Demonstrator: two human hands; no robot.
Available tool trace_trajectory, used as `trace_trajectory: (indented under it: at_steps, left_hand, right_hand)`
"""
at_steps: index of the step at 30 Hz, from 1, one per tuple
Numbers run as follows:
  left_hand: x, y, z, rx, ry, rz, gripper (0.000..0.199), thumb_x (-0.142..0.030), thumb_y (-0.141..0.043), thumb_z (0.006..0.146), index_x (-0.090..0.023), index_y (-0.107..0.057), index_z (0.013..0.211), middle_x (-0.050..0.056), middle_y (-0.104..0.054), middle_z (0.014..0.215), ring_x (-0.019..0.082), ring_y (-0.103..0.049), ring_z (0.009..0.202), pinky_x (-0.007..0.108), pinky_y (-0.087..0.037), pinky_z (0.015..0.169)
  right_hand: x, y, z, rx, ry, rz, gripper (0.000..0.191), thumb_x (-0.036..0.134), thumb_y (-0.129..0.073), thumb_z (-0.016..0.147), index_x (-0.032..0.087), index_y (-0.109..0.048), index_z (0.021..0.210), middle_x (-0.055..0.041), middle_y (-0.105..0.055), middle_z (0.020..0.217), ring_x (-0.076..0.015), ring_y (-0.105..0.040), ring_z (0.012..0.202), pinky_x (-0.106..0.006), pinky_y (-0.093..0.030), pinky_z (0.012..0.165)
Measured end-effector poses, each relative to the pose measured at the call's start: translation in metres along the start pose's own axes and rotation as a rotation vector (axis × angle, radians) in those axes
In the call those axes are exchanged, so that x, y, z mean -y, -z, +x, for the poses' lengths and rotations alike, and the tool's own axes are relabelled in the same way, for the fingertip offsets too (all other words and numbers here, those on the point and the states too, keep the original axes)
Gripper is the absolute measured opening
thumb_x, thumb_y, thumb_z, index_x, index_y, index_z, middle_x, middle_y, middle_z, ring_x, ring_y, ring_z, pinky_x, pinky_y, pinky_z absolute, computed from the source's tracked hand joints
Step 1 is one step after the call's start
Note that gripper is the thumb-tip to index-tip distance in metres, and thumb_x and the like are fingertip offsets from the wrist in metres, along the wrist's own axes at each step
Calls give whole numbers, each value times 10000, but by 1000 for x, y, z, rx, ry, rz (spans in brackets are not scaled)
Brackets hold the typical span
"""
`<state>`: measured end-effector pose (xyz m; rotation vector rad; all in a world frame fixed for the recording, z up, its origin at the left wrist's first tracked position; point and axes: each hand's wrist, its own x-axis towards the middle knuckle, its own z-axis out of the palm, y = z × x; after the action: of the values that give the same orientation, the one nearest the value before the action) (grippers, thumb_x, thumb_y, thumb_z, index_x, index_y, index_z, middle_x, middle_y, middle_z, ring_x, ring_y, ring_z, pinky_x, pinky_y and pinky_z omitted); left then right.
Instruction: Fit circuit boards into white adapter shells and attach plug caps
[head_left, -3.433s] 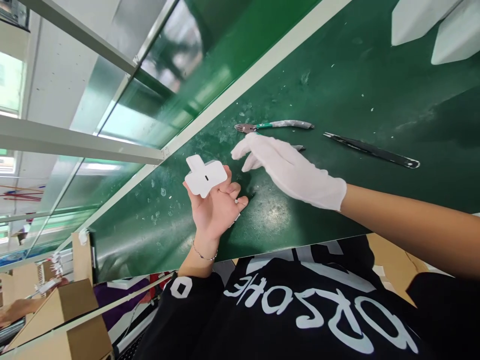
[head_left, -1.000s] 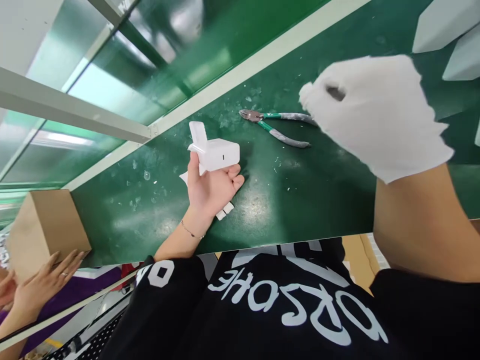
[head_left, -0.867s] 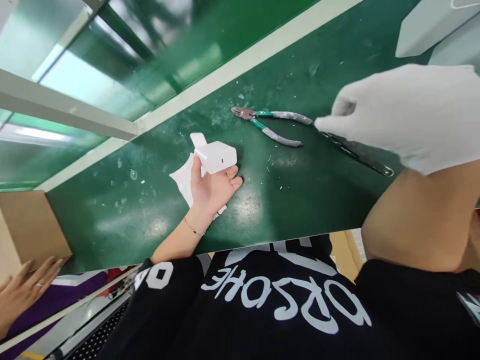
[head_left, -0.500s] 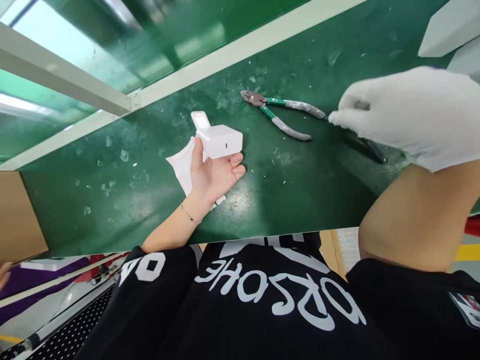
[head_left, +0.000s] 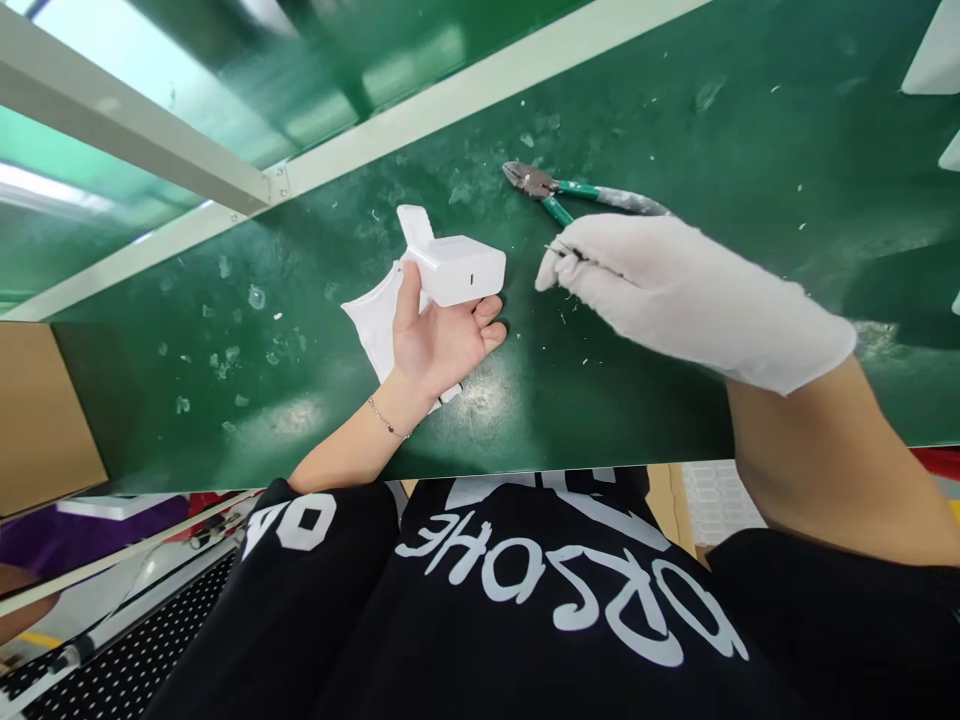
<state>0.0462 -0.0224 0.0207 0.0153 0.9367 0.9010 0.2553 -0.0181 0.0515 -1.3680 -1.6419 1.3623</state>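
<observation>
In my bare left hand (head_left: 450,345) is a white box-shaped plastic housing (head_left: 469,272), with a small dark slot in its near face and a white flap (head_left: 415,226) standing out behind it. My thumb is on its left side, with curled fingers below. My right hand (head_left: 645,285), in a white glove, is to the right with its fingers pinched together. A thin dark tool (head_left: 553,251) just shows at the fingertips; the rest is hidden. Diagonal pliers (head_left: 534,183) with green and grey handles lie behind this hand, which covers part of them.
White cloth (head_left: 375,318) lies on the green tabletop (head_left: 300,350) under my left hand. Bits of debris are scattered about. A pale metal rail (head_left: 420,90) runs along the back, a cardboard box (head_left: 45,410) stands at left, and white parts (head_left: 934,55) are at far right.
My right hand has moved left from the right side, toward the white housing, with the thin dark tool. My left hand still holds the housing. The view has shifted slightly.
</observation>
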Motion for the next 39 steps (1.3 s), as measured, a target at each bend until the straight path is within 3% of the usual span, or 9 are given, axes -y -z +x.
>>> trace_trajectory:
  at_steps: [4, 8, 10, 14, 18, 21, 27, 35, 39]
  left_hand:
    - [0, 1, 0, -8, -9, 19, 660, -773, -287, 925, -220, -641, 991, 66, -641, 784, 192, -547, 667, 311, -377, 598]
    - [0, 1, 0, 11, 9, -4, 642, -769, -299, 926, -221, -632, 902, 61, -627, 772, 193, -542, 670, 314, -372, 608]
    - [0, 1, 0, 22, 14, -13, 645, -769, -297, 928, -217, -626, 868, 58, -621, 758, 182, -532, 647, 309, -370, 595]
    - [-1, 1, 1, 16, 16, -10, 659, -777, -282, 924, -218, -629, 885, 57, -623, 769, 173, -523, 626, 304, -362, 581]
    - [-1, 1, 1, -16, 8, 0, 645, -790, -312, 910, -226, -623, 877, 56, -593, 733, 198, -541, 672, 312, -369, 610]
    - [-1, 1, 1, -30, -9, 13, 662, -782, -278, 922, -223, -632, 903, 50, -559, 695, 201, -549, 675, 310, -381, 609]
    - [1, -1, -1, -6, -47, 97, 695, -748, -217, 953, -209, -654, 952, 43, -571, 721, 171, -566, 664, 280, -422, 589]
    - [2, -3, -3, -26, -79, 196, 714, -730, -194, 964, -197, -654, 851, 41, -571, 674, 168, -583, 654, 268, -452, 585]
    - [3, -3, -3, -22, -82, 177, 706, -716, -191, 972, -195, -643, 825, 42, -577, 671, 157, -571, 622, 265, -451, 576]
  right_hand:
    - [8, -10, -3, 96, 34, -29, 364, 478, -405, 1026, 267, -702, 1022, -5, -584, 746, -191, -561, 747, -392, -476, 835]
    - [10, -11, -3, 147, -44, -18, 560, 491, -235, 1058, 242, -675, 817, -17, -579, 750, -170, -489, 671, -394, -450, 828]
    - [10, -10, -3, 155, -35, -7, 493, 449, -308, 1049, 239, -664, 781, -30, -618, 785, -184, -518, 697, -390, -452, 806]
    - [8, -14, -3, 17, 6, -55, 245, 416, -449, 1009, 272, -646, 1028, -31, -669, 812, -215, -583, 705, -373, -464, 707]
    - [4, -26, -3, -125, 139, -390, 300, 471, -428, 994, 259, -633, 940, -58, -643, 802, -222, -535, 663, -388, -410, 682]
    - [4, -35, -4, -134, 112, -490, 280, 430, -445, 978, 253, -633, 869, -62, -625, 789, -222, -540, 677, -382, -384, 692]
    - [7, -46, -2, -124, 100, -643, 209, 238, -475, 947, 191, -677, 921, -38, -555, 634, -216, -582, 639, -325, -332, 580]
    - [-9, -51, -1, -269, 283, -706, 160, 251, -511, 947, 218, -646, 869, 4, -542, 551, -162, -517, 513, -280, -273, 494]
    - [-13, -51, -1, -289, 268, -629, 131, 252, -534, 933, 233, -646, 869, -3, -568, 561, -167, -515, 510, -285, -297, 504]
